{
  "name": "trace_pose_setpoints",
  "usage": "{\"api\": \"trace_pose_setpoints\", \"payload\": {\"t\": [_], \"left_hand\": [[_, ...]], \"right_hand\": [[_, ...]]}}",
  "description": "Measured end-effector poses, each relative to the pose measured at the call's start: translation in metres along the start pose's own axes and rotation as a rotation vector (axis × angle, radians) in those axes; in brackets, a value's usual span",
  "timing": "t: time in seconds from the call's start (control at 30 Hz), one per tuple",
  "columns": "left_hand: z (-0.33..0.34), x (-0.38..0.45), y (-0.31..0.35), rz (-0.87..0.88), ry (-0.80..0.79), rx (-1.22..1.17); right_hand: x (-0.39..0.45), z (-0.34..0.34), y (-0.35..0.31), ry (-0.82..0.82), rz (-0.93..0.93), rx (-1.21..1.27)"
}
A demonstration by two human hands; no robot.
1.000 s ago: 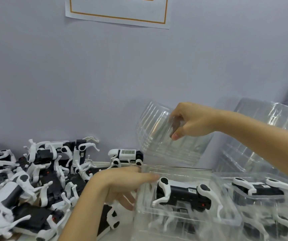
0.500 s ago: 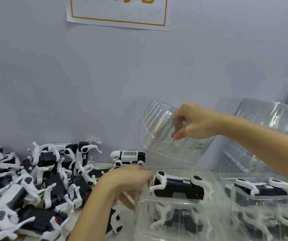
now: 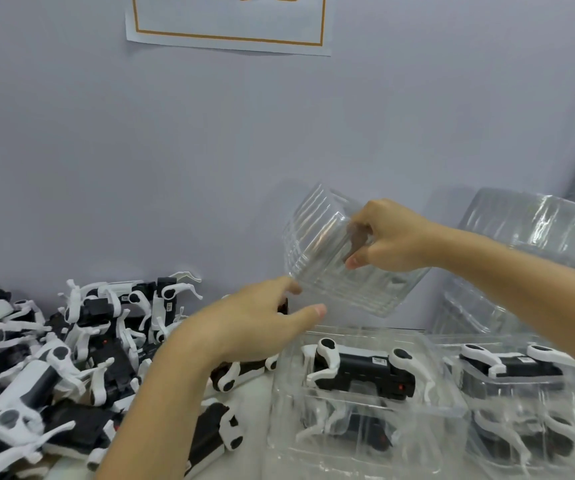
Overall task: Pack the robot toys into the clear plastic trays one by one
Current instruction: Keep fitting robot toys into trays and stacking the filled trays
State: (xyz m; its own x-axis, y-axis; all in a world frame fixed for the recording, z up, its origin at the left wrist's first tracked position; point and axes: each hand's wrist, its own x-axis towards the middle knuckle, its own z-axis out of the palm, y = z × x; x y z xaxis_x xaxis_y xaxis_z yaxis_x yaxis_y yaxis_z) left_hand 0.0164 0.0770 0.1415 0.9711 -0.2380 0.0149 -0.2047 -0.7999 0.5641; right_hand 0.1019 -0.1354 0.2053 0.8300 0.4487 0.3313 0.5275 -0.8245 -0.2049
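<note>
From the head view, the right hand [image 3: 391,237] pinches an empty clear tray [image 3: 334,251] tilted in the air, likely to free one. The left hand [image 3: 255,323], fingers loosely extended, reaches beneath its corner. Below both hands, packed robot toys [image 3: 362,370] fill trays; the loose toy pile [image 3: 71,348] waits left of the left hand.

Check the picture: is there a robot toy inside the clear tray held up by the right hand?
No: the tray gripped by the right hand is empty.
</note>
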Motion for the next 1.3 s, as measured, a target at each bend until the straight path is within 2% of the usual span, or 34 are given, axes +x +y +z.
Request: {"api": "trace_pose_setpoints", "payload": {"t": [0.13, 0.27, 0.33, 0.53, 0.67, 0.77, 0.8, 0.93, 1.03, 1.1, 1.17, 1.23, 1.3], "left_hand": [[0.011, -0.042, 0.019, 0.152, 0.019, 0.263], [0.053, -0.066, 0.026, 0.313, 0.031, 0.748], [0.073, -0.069, 0.024, 0.355, 0.068, 0.872], [0.123, -0.065, 0.007, 0.524, 0.365, 0.839], [0.133, -0.057, -0.005, 0.445, 0.431, 0.892], [0.139, -0.051, -0.007, 0.505, 0.528, 0.921], [0.141, -0.05, -0.004, 0.507, 0.499, 0.922], [0.138, -0.036, 0.001, 0.42, 0.389, 0.782], [0.126, -0.039, 0.003, 0.443, 0.432, 0.758], [0.117, -0.044, 0.001, 0.563, 0.584, 0.718], [0.101, -0.048, 0.0, 0.65, 0.846, 0.472], [0.071, -0.051, -0.002, 0.561, 1.024, 0.13], [0.037, -0.056, -0.008, 0.366, 1.174, -0.204]], "right_hand": [[-0.005, -0.013, 0.001, 0.028, 0.001, 0.009], [-0.01, -0.024, 0.001, 0.061, 0.011, 0.025], [-0.013, -0.027, -0.001, 0.078, 0.013, 0.044], [-0.022, -0.03, -0.009, 0.113, 0.015, 0.084], [-0.026, -0.029, -0.012, 0.105, 0.011, 0.104], [-0.029, -0.028, -0.017, 0.097, -0.001, 0.103], [-0.029, -0.026, -0.019, 0.091, -0.012, 0.102], [-0.026, -0.021, -0.027, 0.08, -0.054, 0.073], [-0.02, -0.015, -0.034, 0.091, -0.087, 0.058], [-0.016, -0.01, -0.038, 0.097, -0.11, 0.067], [-0.015, -0.008, -0.045, 0.118, -0.131, 0.087], [-0.015, -0.009, -0.054, 0.157, -0.167, 0.108], [-0.016, -0.014, -0.068, 0.198, -0.205, 0.149]]}}
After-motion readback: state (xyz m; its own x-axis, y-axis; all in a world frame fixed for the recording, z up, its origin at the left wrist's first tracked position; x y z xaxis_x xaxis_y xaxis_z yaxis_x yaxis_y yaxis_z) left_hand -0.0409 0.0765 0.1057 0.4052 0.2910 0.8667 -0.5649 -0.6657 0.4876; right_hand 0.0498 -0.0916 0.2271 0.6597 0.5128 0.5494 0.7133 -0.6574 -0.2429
